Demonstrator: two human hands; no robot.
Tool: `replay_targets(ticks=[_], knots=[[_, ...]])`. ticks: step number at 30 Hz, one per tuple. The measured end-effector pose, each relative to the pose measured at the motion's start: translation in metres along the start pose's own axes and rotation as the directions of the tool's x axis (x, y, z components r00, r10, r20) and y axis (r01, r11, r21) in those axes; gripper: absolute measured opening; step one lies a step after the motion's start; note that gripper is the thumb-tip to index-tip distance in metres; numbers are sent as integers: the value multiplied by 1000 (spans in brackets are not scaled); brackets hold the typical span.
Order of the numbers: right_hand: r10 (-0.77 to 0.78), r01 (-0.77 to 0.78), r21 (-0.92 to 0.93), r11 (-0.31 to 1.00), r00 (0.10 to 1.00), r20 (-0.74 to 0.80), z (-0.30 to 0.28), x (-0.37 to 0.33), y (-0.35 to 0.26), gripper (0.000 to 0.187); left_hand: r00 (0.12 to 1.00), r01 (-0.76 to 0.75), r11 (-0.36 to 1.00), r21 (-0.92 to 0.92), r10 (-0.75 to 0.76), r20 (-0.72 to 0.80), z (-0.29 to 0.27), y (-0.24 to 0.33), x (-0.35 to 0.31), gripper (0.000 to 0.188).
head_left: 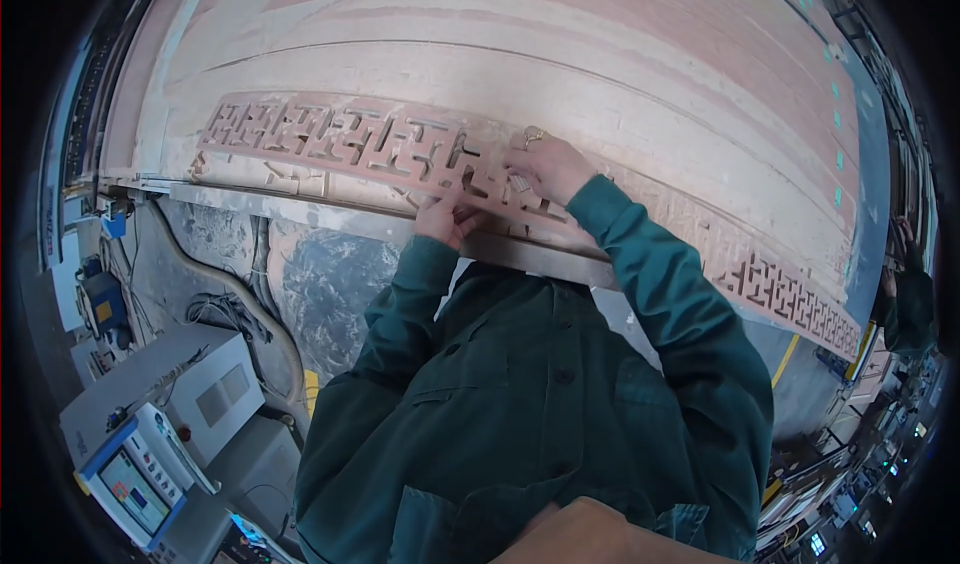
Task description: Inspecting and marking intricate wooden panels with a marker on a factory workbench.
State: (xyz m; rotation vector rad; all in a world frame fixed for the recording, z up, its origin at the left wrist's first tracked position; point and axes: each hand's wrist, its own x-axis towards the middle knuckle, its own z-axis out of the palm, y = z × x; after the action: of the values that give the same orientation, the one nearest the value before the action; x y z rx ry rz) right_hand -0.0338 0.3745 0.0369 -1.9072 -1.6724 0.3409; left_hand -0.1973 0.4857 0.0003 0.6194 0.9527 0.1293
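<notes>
A long reddish board panel [375, 171] with maze-like cut-outs lies along the near edge of a large dusty bed [470, 76]. My left hand [440, 220] grips the panel's near edge, its fingers curled against the wood and partly hidden. Over the middle of the panel, my right hand [550, 167] is closed, with bent fingertips down at the cut-outs. A small tan shape shows by its knuckles. What the right fingertips hold, if anything, is too small to make out. Both forearms wear dark green sleeves.
Loose offcuts [295, 179] lie between the panel and the bed's front rail [290, 206]. At lower left stands a grey cabinet [215, 394] with a control panel [140, 479], near a thick hose [235, 282]. Another person's dark sleeve [908, 309] shows at far right.
</notes>
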Motion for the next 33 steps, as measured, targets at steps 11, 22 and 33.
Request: replay_targets(ticks=[11,22,33], knots=[[83,-83,107,991,997,4,-19,2,0,15,999,-16,1000,-23,15,-38,1,2,-6,23],[-42,37,119,992,999,34,-26,13,0,18,998,-59,998,36,58,13,1,11,-4,17],[225,-185,210,960,955,-191,-12,8,-3,9,999,-5,979,-204,13,35,16,14,9,21]])
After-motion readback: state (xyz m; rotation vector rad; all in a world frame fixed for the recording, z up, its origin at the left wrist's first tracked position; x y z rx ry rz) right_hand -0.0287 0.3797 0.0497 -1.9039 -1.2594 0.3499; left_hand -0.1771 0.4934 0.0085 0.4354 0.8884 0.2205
